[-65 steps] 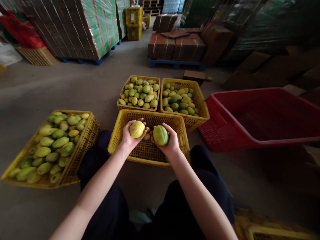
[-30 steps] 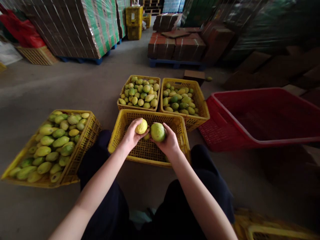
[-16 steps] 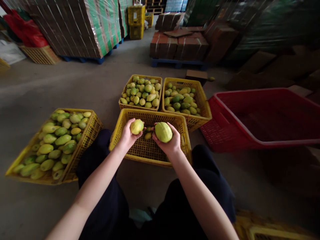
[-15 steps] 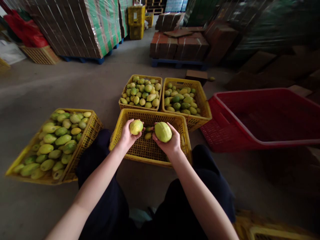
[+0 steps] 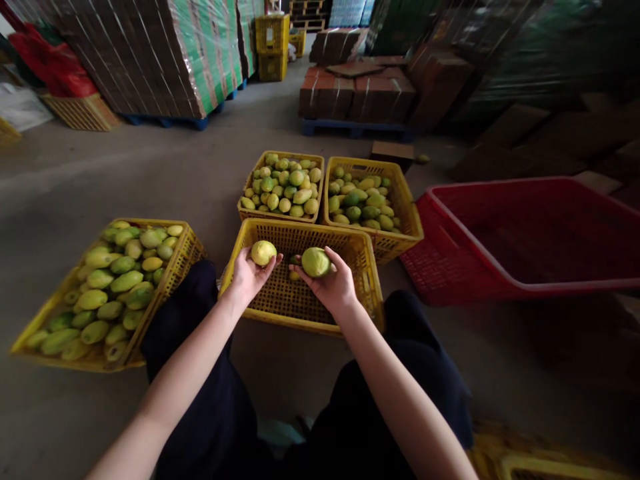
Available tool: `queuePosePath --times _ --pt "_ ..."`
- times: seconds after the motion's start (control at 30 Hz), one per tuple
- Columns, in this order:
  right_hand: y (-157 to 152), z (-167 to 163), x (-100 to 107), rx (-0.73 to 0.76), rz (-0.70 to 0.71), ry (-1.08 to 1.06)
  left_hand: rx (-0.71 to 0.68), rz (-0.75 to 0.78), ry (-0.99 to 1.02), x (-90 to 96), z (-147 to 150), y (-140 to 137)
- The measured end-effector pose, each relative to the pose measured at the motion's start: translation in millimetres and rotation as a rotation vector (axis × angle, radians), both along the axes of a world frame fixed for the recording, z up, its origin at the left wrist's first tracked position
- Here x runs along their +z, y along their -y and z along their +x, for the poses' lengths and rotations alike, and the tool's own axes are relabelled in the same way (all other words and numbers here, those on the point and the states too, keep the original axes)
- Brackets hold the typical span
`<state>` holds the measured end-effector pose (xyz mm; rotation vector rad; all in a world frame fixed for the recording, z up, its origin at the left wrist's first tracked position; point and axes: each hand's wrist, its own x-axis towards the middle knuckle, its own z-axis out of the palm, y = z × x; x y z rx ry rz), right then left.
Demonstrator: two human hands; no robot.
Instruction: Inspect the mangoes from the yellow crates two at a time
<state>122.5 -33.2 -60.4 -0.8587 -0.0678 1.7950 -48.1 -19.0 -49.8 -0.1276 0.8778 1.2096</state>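
Note:
In my left hand [image 5: 250, 272] rests a yellow lemon [image 5: 263, 253], held by the fingers and thumb. My right hand [image 5: 334, 281] has its fingers curled round a larger, greener lemon [image 5: 316, 263]. Both hands are above a yellow plastic crate [image 5: 280, 308] that stands between my knees. Low in this crate, between the hands, a small yellow fruit [image 5: 293, 275] is partly hidden. Behind it, a crate full of small lemons [image 5: 284, 179] adjoins another crate of lemons [image 5: 371, 212]. A heaped crate of long, greenish-yellow lemons [image 5: 126, 280] stands by my left knee.
A large red plastic basket [image 5: 440, 247] stands to the right. Farther back are strapped cardboard boxes [image 5: 327, 93] on a blue pallet [image 5: 330, 127], a wrapped stack [image 5: 210, 53] and stacked yellow crates [image 5: 272, 40]. A small brown box [image 5: 393, 152] lies behind the crates.
My left hand has moved slightly left and turned, its lemon tipping with it. The right hand has turned its lemon and shifted it a little left and up.

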Motion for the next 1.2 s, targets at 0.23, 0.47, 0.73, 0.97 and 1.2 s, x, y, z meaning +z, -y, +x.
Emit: queuePosePath --times 0.23,0.47,0.73,0.97,1.2 --pt "-3 -6 -7 0.029 -0.047 0.023 -0.109 0.047 0.000 1.3 5 0" --pt "-4 -5 -9 0.055 0.033 0.027 -0.167 0.134 -0.033 4.6 7 1" --pt "-7 0 -17 0.097 0.102 -0.054 -0.097 0.249 -0.060 -2.0 11 0" --pt "-7 0 -24 0.108 0.179 -0.034 -0.118 0.359 -0.048 -7.6 13 3" --pt "-5 -1 -23 0.120 0.264 0.015 -0.133 0.333 -0.063 -9.2 13 2"
